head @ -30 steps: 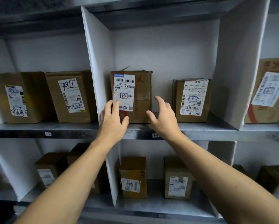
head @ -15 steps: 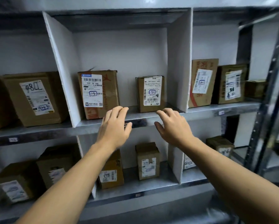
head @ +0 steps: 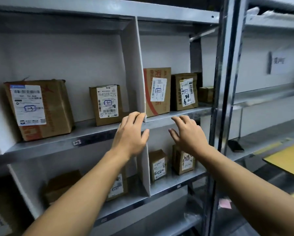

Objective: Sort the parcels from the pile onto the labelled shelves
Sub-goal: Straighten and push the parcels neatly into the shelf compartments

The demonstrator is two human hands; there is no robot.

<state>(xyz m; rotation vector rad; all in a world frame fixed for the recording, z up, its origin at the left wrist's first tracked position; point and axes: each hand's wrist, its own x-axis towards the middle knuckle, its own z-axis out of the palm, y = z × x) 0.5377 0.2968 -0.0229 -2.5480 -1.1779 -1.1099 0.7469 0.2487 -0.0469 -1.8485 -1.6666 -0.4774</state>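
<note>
Left hand (head: 131, 133) and right hand (head: 188, 133), fingers loose and empty, hover near the middle shelf (head: 176, 114), the left before the white divider (head: 139, 74). Labelled cardboard parcels (head: 39, 109) stand farther back.

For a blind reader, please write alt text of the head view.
The left hand and right hand, both empty, are held out before a metal shelf where labelled cardboard parcels stand on both sides of a white divider.

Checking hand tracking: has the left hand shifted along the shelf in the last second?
Yes. The left hand moved right: from the large parcel to the white divider right of it.
</note>
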